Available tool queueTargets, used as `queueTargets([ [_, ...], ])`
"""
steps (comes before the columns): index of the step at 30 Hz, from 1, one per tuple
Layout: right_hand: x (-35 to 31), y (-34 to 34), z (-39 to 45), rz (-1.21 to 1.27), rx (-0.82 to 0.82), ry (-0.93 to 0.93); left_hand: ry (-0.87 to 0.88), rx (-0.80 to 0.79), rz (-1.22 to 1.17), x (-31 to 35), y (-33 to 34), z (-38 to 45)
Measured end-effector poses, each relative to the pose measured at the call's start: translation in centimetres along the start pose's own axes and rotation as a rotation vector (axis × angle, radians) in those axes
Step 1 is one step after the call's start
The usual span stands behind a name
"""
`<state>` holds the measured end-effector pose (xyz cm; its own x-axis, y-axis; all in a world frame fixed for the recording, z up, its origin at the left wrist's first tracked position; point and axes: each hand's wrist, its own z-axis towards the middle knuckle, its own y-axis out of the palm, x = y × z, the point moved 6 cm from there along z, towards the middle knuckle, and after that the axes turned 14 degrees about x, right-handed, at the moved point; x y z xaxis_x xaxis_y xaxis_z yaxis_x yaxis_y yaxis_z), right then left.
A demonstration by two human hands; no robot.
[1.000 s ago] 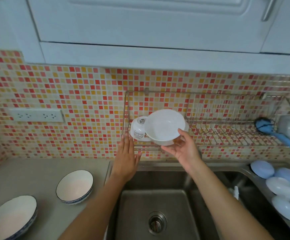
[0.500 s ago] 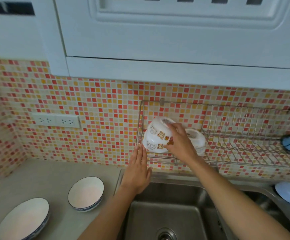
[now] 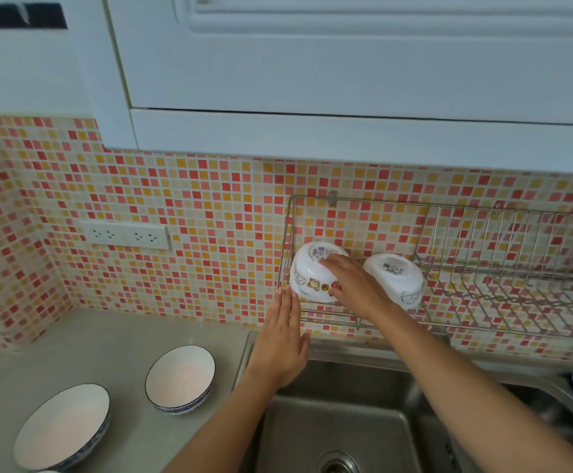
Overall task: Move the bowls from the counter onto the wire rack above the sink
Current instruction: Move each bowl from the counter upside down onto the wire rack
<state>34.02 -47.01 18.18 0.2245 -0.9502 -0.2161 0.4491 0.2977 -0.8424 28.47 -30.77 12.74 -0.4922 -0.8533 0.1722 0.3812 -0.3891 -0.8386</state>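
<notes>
White bowl [image 3: 309, 278] with orange and brown cartoon figures; second bowl [image 3: 396, 278] white with grey print; two counter bowls [image 3: 179, 377] [image 3: 62, 426] white inside, blue-patterned outside; wall tiles [image 3: 189, 213] red, orange, cream mosaic; silver rack [image 3: 483, 295]; grey counter [image 3: 83, 346]; steel-grey sink [image 3: 339, 425]; white cupboard [image 3: 346, 63]

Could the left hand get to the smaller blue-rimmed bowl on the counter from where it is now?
Probably yes. The left hand is open and holds nothing, and the smaller blue-rimmed bowl sits uncovered on the counter, with nothing between them.
</notes>
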Motion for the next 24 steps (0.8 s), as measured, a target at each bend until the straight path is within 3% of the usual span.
queueTargets([
  [3, 0.4, 0.0, -0.6, 0.033, -0.027, 0.026, -0.026, -0.006, 0.013, 0.3, 0.0, 0.1],
  [8, 3.1, -1.9, -3.2, -0.058, 0.154, 0.157, 0.016, 0.018, 0.034, 1.6, 0.3, 2.4],
  [13, 7.2, -2.6, -6.4, -0.303, 0.107, 0.295, 0.067, -0.016, -0.037, 2.3, 1.8, 6.1],
  [24, 8.4, -3.0, -7.7, -0.326, -0.048, 0.372, 0.032, -0.016, -0.016, 2.4, 2.6, 7.0],
])
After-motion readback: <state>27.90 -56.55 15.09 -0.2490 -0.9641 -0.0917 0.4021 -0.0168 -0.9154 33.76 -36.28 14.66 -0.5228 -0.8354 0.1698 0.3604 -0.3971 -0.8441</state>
